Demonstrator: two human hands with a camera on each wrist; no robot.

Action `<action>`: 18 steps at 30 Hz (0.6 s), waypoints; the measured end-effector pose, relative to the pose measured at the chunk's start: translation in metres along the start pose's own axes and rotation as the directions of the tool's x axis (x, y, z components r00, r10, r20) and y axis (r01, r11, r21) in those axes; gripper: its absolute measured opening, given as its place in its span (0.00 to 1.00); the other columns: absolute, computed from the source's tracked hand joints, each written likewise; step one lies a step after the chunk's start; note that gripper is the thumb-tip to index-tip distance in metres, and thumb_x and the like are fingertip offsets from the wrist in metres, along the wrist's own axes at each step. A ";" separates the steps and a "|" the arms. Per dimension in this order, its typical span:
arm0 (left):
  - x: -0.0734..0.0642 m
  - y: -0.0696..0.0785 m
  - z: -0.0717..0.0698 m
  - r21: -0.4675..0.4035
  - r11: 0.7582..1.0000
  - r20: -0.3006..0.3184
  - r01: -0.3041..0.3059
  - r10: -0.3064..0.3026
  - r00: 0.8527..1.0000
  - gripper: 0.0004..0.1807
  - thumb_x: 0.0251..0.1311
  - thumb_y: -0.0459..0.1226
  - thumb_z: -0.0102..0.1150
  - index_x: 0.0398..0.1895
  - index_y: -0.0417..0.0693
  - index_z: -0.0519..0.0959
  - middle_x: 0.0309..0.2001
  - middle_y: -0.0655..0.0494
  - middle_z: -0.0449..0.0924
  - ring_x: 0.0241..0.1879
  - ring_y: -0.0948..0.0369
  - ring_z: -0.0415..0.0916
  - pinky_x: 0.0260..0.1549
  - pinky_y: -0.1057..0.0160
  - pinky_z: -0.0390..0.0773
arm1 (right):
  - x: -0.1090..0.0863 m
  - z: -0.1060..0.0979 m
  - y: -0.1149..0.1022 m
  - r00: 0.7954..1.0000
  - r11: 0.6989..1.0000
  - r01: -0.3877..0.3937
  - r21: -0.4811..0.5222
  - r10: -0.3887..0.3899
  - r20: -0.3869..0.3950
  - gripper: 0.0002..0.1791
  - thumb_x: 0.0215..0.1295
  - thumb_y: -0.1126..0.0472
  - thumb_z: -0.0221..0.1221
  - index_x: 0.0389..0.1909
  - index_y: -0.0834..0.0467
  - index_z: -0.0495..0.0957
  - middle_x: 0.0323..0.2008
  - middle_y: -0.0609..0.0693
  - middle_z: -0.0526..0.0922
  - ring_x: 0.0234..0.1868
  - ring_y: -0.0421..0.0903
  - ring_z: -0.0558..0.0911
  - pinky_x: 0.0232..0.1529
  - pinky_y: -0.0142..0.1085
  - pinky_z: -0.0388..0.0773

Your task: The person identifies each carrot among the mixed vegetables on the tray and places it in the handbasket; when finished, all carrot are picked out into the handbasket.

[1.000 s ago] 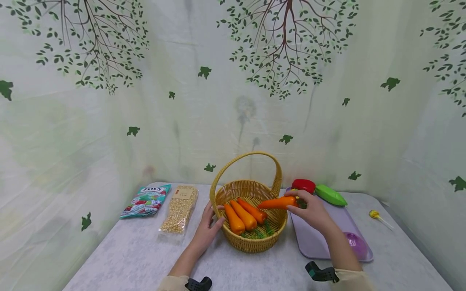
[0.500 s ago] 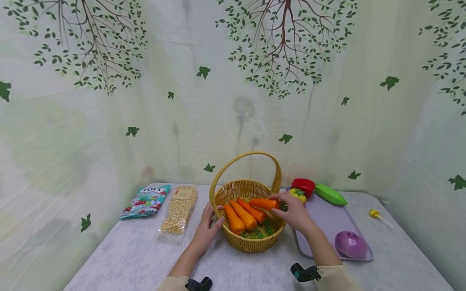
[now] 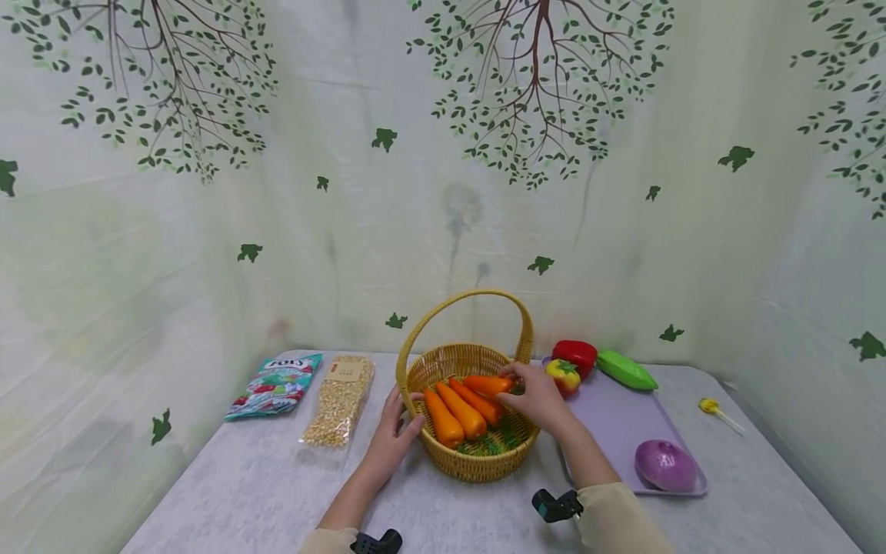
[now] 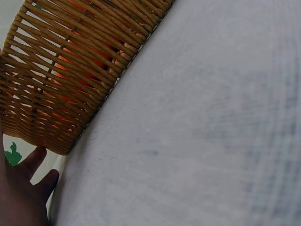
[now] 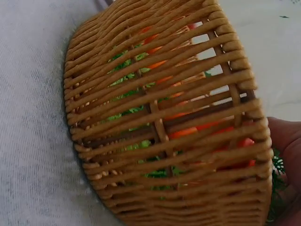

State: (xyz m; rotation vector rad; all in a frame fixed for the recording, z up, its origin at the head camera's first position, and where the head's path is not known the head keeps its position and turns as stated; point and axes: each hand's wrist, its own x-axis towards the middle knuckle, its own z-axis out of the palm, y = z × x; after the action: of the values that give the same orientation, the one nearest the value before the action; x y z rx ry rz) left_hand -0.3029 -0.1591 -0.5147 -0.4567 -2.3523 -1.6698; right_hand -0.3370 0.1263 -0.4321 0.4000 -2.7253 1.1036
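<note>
A yellow-brown wicker basket [image 3: 477, 465] with a tall arched handle stands on the table, with several orange carrots [image 3: 460, 408] lying inside, their green tops toward the front. My left hand [image 3: 391, 442] grips the basket's left rim; in the left wrist view its fingers are partly hidden along the wicker wall. Over the right rim, my right hand [image 3: 540, 400] pinches another carrot [image 3: 487, 385] near its thick leafy end, low inside the basket behind the other carrots. Through the weave, the right wrist view shows orange and green, with part of the right hand [image 5: 287, 146] at the rim.
Right of the basket lies a lilac tray [image 3: 623, 431] with a purple onion [image 3: 666, 465], a yellow pepper [image 3: 564, 377], a red pepper [image 3: 576, 356] and a green vegetable [image 3: 626, 370]. A lollipop [image 3: 720, 414] lies farther right. Left are a corn-kernel bag [image 3: 339, 400] and a teal snack bag [image 3: 277, 385].
My right hand has carried the carrot leftward and down from above the right rim into the basket, toward the other carrots. The left hand has stayed at the left rim.
</note>
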 end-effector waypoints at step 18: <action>-0.009 0.035 -0.001 -0.015 1.000 -0.015 0.008 -0.008 1.000 0.19 0.71 0.38 0.55 0.63 0.50 0.72 0.81 0.51 0.43 0.75 0.39 0.57 0.69 0.30 0.56 | 0.003 0.012 -0.009 0.999 0.999 -0.041 -0.005 0.040 -0.034 0.15 0.59 0.59 0.70 0.46 0.55 0.82 0.44 0.52 0.85 0.47 0.49 0.81 0.54 0.48 0.78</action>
State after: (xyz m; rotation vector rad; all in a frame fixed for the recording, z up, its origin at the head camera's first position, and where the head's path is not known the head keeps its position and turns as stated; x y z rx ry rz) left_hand -0.2815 -0.1505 -0.4871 -0.4363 -2.3355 -1.6896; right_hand -0.3380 0.1118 -0.4338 0.3236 -2.7174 1.1026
